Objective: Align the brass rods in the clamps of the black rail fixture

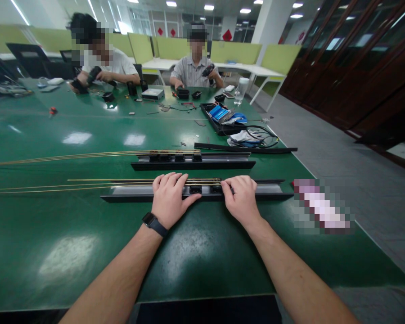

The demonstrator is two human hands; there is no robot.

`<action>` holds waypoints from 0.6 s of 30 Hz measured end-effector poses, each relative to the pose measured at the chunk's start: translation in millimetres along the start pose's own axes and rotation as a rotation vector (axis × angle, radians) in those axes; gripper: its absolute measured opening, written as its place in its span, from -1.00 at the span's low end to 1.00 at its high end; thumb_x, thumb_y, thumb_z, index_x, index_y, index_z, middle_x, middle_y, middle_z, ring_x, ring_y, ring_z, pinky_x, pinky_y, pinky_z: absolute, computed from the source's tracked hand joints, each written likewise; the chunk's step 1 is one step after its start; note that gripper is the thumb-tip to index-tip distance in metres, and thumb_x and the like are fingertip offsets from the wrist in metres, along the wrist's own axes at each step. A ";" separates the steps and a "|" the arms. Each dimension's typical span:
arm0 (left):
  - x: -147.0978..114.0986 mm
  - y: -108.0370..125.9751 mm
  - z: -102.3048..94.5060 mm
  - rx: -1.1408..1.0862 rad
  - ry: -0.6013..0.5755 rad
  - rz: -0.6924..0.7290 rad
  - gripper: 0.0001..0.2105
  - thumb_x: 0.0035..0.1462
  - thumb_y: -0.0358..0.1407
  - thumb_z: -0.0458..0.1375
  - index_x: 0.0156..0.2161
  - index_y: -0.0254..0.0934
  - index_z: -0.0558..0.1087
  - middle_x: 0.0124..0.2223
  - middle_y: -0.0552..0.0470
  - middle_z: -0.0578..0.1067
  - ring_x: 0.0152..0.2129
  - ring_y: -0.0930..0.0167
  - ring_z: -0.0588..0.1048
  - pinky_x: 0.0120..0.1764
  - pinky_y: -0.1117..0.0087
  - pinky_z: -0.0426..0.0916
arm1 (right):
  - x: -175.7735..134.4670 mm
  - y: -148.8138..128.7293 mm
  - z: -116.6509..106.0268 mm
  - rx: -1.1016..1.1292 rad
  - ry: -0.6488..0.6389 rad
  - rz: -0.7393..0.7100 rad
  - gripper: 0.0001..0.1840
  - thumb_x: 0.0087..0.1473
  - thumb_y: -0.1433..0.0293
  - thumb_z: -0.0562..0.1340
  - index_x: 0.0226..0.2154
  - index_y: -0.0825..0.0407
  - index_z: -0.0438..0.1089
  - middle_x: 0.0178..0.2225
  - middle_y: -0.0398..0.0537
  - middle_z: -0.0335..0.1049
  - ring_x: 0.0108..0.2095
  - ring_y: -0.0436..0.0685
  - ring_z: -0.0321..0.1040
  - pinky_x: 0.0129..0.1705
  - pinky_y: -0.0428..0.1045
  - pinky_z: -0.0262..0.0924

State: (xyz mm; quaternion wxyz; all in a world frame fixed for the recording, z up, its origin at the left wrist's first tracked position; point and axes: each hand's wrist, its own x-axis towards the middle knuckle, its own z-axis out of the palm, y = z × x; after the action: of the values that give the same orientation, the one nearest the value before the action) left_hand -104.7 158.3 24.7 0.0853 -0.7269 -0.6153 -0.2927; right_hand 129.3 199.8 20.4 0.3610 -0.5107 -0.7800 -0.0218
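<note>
A long black channel [273, 189] with a pale silver inside lies crosswise in front of me. Small black blocks [195, 189] sit in it, and thin brass-coloured rods [204, 182] run along them and out past the left end. My left hand [170, 198], with a dark watch [154, 223] at the wrist, lies across the channel, fingers curled over the rods and far side, thumb along the near rim. The fingers of my right hand [241, 195] are closed at the right ends of the rods, beside a block; the fingertips are partly hidden.
Behind lies a second black channel [222, 165] with blocks and long rods. Beyond it are a black strip [246, 148], cables [263, 137] and a black tray [219, 128] with blue items. A pixelated object [322, 204] lies right. Two people hold power drills across the green table [87, 247].
</note>
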 end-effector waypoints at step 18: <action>0.5 -0.2 -0.4 0.010 -0.003 0.000 -0.41 0.15 0.12 0.29 0.14 -0.23 0.49 0.13 -0.20 0.56 0.12 0.05 0.44 0.23 -0.05 0.14 | 1.2 1.5 -2.0 -0.009 -0.023 0.004 -0.75 0.34 0.29 0.15 -0.37 -0.03 0.40 -0.34 -0.07 0.48 -0.16 0.19 0.26 -0.02 0.14 -0.04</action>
State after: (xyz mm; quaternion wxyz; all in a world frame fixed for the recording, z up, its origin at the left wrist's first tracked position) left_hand -104.9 158.5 25.2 0.0881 -0.7270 -0.6168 -0.2886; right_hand 131.3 200.6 22.1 0.3498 -0.5141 -0.7829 -0.0189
